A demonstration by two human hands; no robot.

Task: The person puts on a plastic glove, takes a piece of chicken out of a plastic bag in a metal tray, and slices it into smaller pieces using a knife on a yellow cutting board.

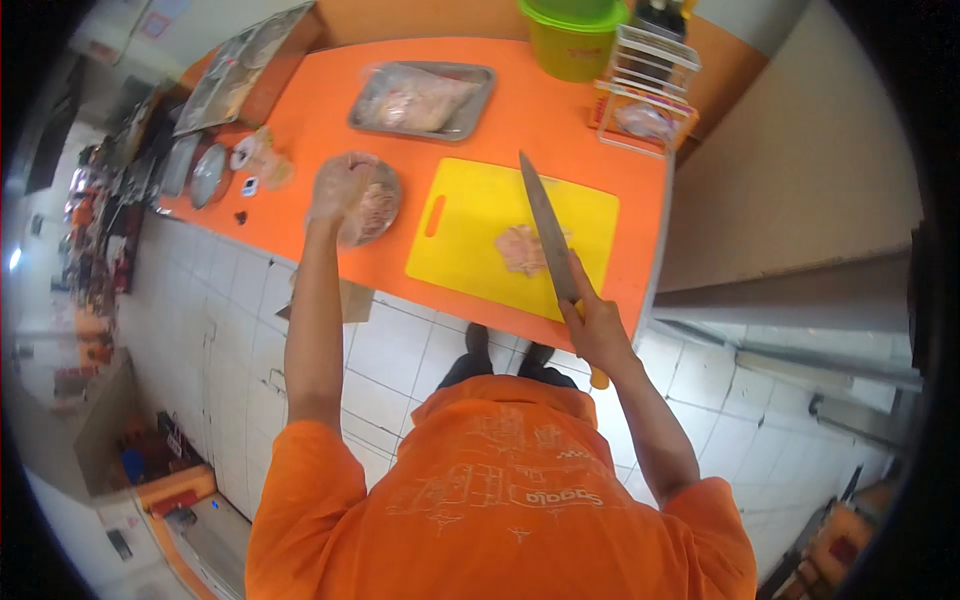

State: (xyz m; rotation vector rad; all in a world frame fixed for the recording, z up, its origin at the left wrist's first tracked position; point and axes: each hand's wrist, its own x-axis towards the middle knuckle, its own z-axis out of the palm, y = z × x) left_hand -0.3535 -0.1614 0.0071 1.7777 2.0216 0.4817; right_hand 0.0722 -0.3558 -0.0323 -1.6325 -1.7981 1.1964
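My right hand [600, 325] grips the yellow handle of a large knife [545, 220]. Its long blade slants over a yellow cutting board [470, 190], beside a small pile of sliced pale raw meat [520, 250]. At the left, my left hand [343, 187], which seems to wear a clear plastic glove, is at a round bowl [394, 190] of cut meat [376, 210]. Blur hides its fingers, so I cannot tell whether they hold anything. Behind the bowl, a metal tray [472, 118] carries a plastic bag of pale raw meat [415, 103].
At the back stands a green lidded bucket [575, 45], with a white wire rack [655, 80] to its right. A long metal-framed case [245, 70] is at the far left of the orange table [330, 70]. Near it lie a plastic bag [268, 160] and metal containers [210, 175].
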